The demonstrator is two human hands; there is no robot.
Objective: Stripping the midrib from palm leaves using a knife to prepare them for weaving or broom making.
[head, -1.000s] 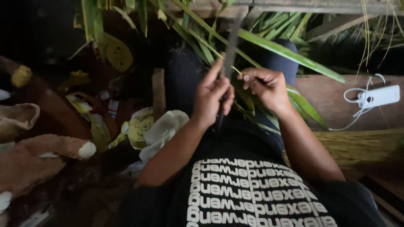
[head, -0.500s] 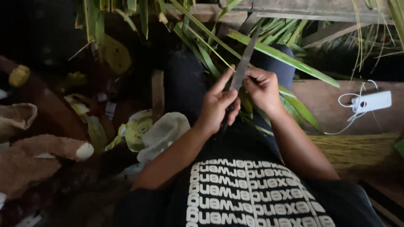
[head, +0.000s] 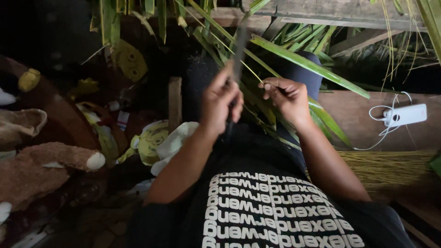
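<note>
- Since half a second ago, the long dark knife blade (head: 238, 48) swings from a rightward lean to nearly upright, and the left hand (head: 221, 102) shifts left and up with it; the right hand (head: 287, 95) stays almost where it was.
- Nearest the camera, both bare forearms reach out over the black printed shirt (head: 275, 206) and the lap.
- Left fingers are curled tight around the knife's handle, which is hidden inside the fist; the thumb lies up along the base of the blade.
- Right fingertips (head: 265, 85) are pinched narrowly on a thin pale-yellow leaf rib (head: 239, 57), which runs up and left from the pinch and passes just beside the blade, touching or nearly so; blur hides which.
- Risk, as I judge it: the edge works close to the pinching fingers, so a slip along the smooth rib could carry it into them or down toward the thigh; poor light adds to that.
- The rib itself looks thin enough to snap if pulled hard.
- Farther out, long green palm leaflets (head: 312, 64) fan across the knees, and a white power bank with coiled cable (head: 406, 114) lies well apart on the wooden board (head: 358, 119) at right.
</note>
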